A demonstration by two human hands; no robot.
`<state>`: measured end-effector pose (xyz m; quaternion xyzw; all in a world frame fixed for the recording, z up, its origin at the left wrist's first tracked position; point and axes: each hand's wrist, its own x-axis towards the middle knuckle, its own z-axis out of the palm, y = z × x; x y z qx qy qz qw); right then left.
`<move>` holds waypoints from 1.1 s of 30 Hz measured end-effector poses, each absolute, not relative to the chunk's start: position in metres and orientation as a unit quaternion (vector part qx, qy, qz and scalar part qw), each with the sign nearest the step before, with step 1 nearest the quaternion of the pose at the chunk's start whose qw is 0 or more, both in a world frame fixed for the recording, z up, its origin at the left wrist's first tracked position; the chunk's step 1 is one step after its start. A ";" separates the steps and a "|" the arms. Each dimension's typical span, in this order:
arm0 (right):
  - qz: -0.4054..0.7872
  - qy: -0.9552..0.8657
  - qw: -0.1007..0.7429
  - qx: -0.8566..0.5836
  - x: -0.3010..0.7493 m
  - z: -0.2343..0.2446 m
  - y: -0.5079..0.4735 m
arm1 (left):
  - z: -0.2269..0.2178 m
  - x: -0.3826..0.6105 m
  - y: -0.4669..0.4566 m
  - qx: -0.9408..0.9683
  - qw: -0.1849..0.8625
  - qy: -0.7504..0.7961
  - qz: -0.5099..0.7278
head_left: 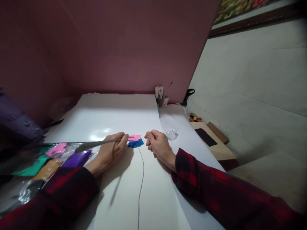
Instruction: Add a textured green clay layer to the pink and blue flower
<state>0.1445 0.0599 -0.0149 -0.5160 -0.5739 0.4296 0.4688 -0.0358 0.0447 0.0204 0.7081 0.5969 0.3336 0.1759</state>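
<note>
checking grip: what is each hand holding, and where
The left hand pinches a grey tool near its front end, beside the pink piece. The right hand is curled shut; anything in it cannot be told.

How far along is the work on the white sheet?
Done: a pink piece, slit into strips, and a blue piece lie on the white sheet, a dark line running below them. In hand: the left hand holds a grey tool at the pink piece; the right hand rests curled beside. Left: coloured sheets in wrappers lie aside, untouched.
</note>
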 end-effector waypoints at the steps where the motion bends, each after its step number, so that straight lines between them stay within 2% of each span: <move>1: 0.429 -0.579 0.466 -0.513 0.145 -0.015 0.060 | 0.019 -0.035 0.043 0.714 0.168 0.597 0.324; 10: 0.421 -0.603 0.462 -0.497 0.147 -0.011 0.058 | 0.013 -0.042 0.042 0.767 0.093 0.573 0.271; 20: 0.419 -0.610 0.453 -0.498 0.148 -0.013 0.059 | 0.014 -0.037 0.043 0.732 0.116 0.615 0.267; 33: 0.411 -0.615 0.450 -0.500 0.148 -0.014 0.058 | 0.015 -0.033 0.045 0.749 0.082 0.618 0.224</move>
